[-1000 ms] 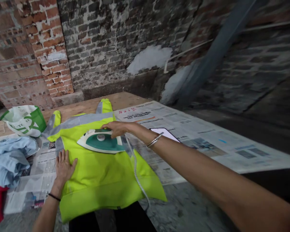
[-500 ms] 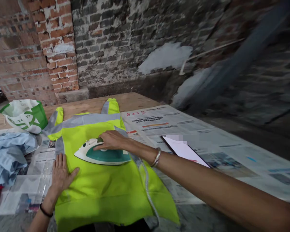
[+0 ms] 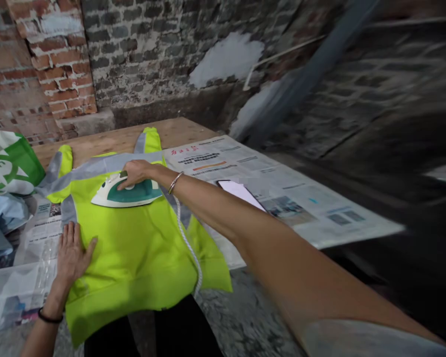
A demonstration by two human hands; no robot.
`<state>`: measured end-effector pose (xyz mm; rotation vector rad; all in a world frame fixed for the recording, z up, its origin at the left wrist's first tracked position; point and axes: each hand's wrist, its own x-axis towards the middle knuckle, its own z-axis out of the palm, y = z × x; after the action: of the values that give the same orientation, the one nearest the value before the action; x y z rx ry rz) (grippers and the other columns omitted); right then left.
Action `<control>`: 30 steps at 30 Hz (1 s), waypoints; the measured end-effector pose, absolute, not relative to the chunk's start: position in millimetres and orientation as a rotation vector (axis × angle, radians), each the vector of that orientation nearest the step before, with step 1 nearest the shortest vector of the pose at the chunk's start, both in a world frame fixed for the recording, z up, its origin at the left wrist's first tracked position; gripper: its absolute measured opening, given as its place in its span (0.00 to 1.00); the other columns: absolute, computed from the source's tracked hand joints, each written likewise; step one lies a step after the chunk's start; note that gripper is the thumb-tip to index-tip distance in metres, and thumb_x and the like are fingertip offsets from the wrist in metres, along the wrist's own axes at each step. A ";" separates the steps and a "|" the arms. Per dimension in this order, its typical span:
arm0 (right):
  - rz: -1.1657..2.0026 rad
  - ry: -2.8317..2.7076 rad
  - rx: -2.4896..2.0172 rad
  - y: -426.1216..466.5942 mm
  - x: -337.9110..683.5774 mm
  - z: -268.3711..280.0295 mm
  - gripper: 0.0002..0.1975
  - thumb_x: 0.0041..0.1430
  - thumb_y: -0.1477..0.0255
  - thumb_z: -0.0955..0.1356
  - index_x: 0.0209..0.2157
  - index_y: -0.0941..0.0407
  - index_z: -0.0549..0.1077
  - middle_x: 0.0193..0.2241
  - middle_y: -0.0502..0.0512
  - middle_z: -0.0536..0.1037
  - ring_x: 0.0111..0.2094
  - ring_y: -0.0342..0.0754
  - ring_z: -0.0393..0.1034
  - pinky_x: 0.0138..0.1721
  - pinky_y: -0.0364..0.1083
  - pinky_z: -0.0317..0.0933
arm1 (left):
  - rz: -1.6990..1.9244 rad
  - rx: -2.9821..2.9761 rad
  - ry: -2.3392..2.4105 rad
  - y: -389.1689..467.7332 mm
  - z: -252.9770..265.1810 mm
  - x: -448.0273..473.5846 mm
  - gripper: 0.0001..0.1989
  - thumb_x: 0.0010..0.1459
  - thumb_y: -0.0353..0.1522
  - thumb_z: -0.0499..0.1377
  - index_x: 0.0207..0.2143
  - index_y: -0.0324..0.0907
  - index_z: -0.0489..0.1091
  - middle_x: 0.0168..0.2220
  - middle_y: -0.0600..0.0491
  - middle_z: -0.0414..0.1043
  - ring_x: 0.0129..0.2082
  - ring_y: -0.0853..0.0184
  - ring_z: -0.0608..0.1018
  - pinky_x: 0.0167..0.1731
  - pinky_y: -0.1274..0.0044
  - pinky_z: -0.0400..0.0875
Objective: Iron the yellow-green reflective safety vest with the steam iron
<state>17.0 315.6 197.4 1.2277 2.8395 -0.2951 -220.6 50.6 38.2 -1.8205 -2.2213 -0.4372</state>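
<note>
A fluorescent yellow sweatshirt (image 3: 122, 238) with grey reflective bands lies spread on the table, its bottom hem hanging over the near edge. My right hand (image 3: 137, 172) is wrapped round the handle of a white and teal clothes iron (image 3: 141, 192). The iron rests flat on the upper body of the sweatshirt, just below the chest band, tip pointing left. From its rear a pale braided cord (image 3: 186, 238) runs down over the cloth. My left hand (image 3: 72, 250) lies flat on the garment's left edge, fingers stretched out, thumb apart.
Newspapers (image 3: 241, 153) cover much of the wooden table (image 3: 182, 128). A phone (image 3: 241, 193) with a lit screen lies right of the sweatshirt. At left are a green and white bag (image 3: 26, 158), light blue cloth (image 3: 3, 215) and clear plastic (image 3: 13, 285). A brick wall (image 3: 144, 54) stands behind.
The iron, in my right hand, has slid farther from me, closer to the chest band. My left hand stays flat at the garment's edge. The view has turned right and down.
</note>
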 end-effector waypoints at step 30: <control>-0.147 2.750 1.501 217.7 46.0 183.4 0.35 0.65 0.41 0.65 0.50 0.58 0.82 0.48 0.72 0.84 0.53 0.63 0.78 0.47 0.49 0.68 | -0.440 -1.784 -2.247 53.1 32.2 -221.0 0.37 0.70 0.46 0.45 0.67 0.25 0.64 0.71 0.30 0.60 0.72 0.44 0.64 0.70 0.52 0.57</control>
<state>46.0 217.7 183.4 1.5007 2.7498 -0.1468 -221.0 53.1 32.2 -1.7845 -2.2472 -0.4404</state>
